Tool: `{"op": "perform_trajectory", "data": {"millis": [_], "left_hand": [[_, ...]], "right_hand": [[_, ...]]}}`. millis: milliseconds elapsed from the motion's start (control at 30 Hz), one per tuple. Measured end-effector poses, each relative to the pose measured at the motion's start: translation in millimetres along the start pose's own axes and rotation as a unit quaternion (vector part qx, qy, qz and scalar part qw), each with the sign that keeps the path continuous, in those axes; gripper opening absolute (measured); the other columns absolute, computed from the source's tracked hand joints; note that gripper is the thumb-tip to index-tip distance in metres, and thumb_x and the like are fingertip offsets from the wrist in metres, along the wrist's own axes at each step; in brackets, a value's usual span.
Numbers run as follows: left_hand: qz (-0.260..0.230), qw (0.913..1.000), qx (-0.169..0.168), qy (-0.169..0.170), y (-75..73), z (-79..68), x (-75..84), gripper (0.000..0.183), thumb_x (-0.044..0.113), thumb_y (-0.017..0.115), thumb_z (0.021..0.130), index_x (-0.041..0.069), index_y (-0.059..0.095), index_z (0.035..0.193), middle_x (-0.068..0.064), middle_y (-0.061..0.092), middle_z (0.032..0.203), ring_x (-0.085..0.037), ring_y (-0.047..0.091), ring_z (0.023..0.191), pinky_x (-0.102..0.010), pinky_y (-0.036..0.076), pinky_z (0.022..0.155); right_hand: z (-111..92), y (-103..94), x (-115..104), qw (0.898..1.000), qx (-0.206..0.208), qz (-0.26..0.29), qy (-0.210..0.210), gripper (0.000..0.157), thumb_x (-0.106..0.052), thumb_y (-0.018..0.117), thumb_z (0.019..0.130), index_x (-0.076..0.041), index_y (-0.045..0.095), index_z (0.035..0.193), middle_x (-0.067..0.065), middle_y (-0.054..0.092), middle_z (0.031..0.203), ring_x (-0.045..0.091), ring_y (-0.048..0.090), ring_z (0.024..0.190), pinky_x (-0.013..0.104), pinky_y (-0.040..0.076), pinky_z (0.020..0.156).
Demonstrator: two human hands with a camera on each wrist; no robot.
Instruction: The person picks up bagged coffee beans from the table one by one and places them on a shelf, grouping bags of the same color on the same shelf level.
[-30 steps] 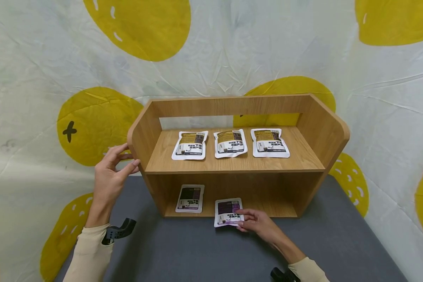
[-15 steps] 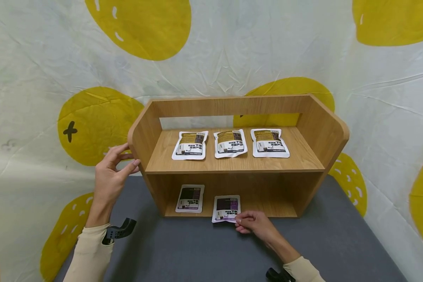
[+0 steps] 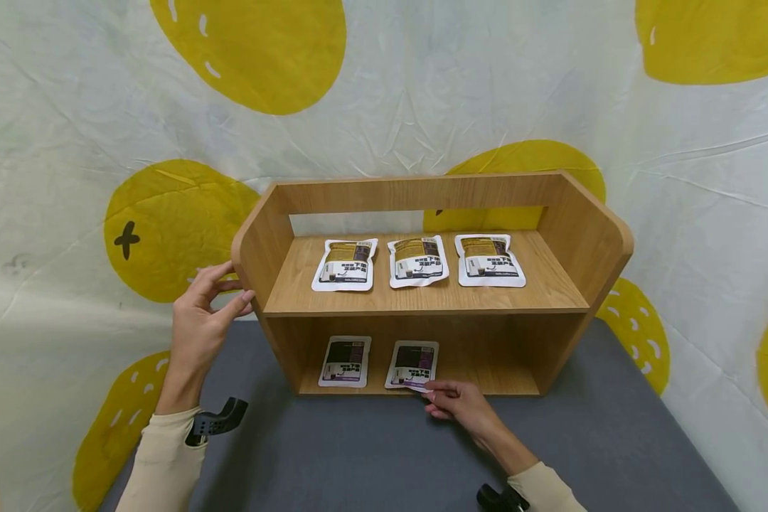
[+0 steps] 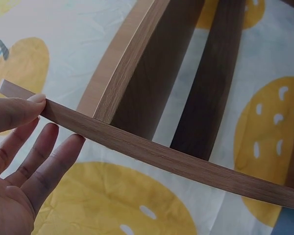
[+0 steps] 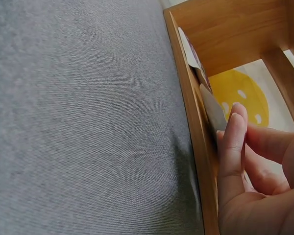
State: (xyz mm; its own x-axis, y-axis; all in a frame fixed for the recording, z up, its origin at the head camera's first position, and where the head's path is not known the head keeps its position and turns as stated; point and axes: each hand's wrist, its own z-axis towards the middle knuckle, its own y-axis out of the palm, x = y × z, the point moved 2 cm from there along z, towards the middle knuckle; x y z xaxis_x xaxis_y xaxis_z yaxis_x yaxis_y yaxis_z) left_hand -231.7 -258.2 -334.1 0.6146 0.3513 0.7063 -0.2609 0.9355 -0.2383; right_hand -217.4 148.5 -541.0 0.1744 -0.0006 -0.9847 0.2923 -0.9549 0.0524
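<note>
In the head view my right hand (image 3: 459, 411) pinches the lower right corner of a white pouch (image 3: 413, 364) with a dark and purple label. That pouch lies over the front of the lower board of a two-tier wooden shelf (image 3: 422, 311). Seen from the right wrist, thumb and fingers (image 5: 233, 142) close on the pouch's edge (image 5: 213, 110). A similar purple-labelled pouch (image 3: 345, 361) lies to its left on the same board. My left hand (image 3: 201, 313) holds the shelf's left side panel, thumb (image 4: 19, 111) on one face and the fingers on the other.
Three white pouches with yellow-brown labels, the left one (image 3: 345, 264), the middle one (image 3: 419, 261) and the right one (image 3: 490, 260), lie in a row on the upper board. The shelf stands on a grey cloth-covered table (image 3: 333, 455) against a yellow-patterned curtain (image 3: 371, 92).
My right hand has moved the pouch away from me, from over the shelf's front edge onto the lower board, level with the other purple pouch. The left hand has stayed in place.
</note>
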Motion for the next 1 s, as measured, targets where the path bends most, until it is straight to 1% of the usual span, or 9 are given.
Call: {"op": "perform_trajectory", "data": {"millis": [167, 333, 500, 633, 833, 1000], "left_hand": [[0.001, 1.0000, 0.000, -0.001, 0.2, -0.6, -0.5, 0.059, -0.012, 0.072, 0.087, 0.009, 0.061, 0.141, -0.004, 0.057, 0.128, -0.013, 0.067, 0.106, -0.027, 0.062, 0.072], [0.002, 1.0000, -0.001, -0.003, 0.9, -1.0, -0.2, 0.059, -0.011, 0.072, 0.087, 0.010, 0.060, 0.142, -0.004, 0.057, 0.128, -0.013, 0.067, 0.106, -0.029, 0.063, 0.072], [0.002, 1.0000, -0.002, -0.003, 2.4, -1.4, 0.3, 0.060, -0.011, 0.072, 0.088, 0.010, 0.060, 0.142, -0.004, 0.057, 0.127, -0.013, 0.067, 0.106, -0.029, 0.063, 0.072], [0.002, 1.0000, -0.001, -0.003, 3.1, -1.3, 1.4, 0.059, -0.012, 0.072, 0.087, 0.009, 0.061, 0.141, -0.003, 0.057, 0.127, -0.012, 0.067, 0.106, -0.028, 0.063, 0.072], [-0.004, 1.0000, -0.001, -0.004, 3.8, -0.8, 3.0, 0.059, -0.013, 0.071, 0.087, 0.006, 0.060, 0.141, -0.003, 0.058, 0.127, -0.013, 0.067, 0.106, -0.028, 0.063, 0.072], [-0.005, 1.0000, -0.001, -0.005, 3.4, -0.7, 2.6, 0.059, -0.013, 0.071, 0.087, 0.006, 0.060, 0.141, -0.003, 0.057, 0.128, -0.013, 0.067, 0.106, -0.028, 0.062, 0.073]], "right_hand": [[4.8, -0.5, -0.9, 1.000, 0.000, 0.000, 0.003, 0.040, -0.002, 0.057, 0.103, 0.018, 0.052, 0.136, 0.033, 0.065, 0.120, 0.017, 0.073, 0.091, 0.025, 0.062, 0.079], [9.8, -2.4, -1.8, 1.000, -0.021, 0.009, -0.004, 0.035, 0.004, 0.054, 0.102, 0.023, 0.053, 0.131, 0.036, 0.065, 0.119, 0.015, 0.074, 0.090, 0.023, 0.062, 0.081], [13.8, -8.1, -5.7, 0.999, -0.040, -0.005, -0.009, 0.032, 0.006, 0.051, 0.101, 0.025, 0.055, 0.126, 0.036, 0.066, 0.114, 0.014, 0.073, 0.089, 0.024, 0.062, 0.081], [16.6, -11.0, -10.5, 0.998, -0.053, -0.013, -0.013, 0.033, 0.005, 0.052, 0.102, 0.027, 0.052, 0.127, 0.037, 0.066, 0.114, 0.014, 0.073, 0.090, 0.024, 0.062, 0.082], [19.8, -13.6, -16.3, 0.997, -0.063, -0.036, 0.004, 0.042, -0.002, 0.059, 0.102, 0.022, 0.049, 0.134, 0.034, 0.065, 0.115, 0.019, 0.072, 0.094, 0.029, 0.062, 0.084], [19.7, -13.3, -20.5, 0.996, -0.066, -0.051, 0.013, 0.044, -0.003, 0.060, 0.101, 0.021, 0.048, 0.136, 0.031, 0.066, 0.114, 0.018, 0.072, 0.093, 0.027, 0.062, 0.082]]}}
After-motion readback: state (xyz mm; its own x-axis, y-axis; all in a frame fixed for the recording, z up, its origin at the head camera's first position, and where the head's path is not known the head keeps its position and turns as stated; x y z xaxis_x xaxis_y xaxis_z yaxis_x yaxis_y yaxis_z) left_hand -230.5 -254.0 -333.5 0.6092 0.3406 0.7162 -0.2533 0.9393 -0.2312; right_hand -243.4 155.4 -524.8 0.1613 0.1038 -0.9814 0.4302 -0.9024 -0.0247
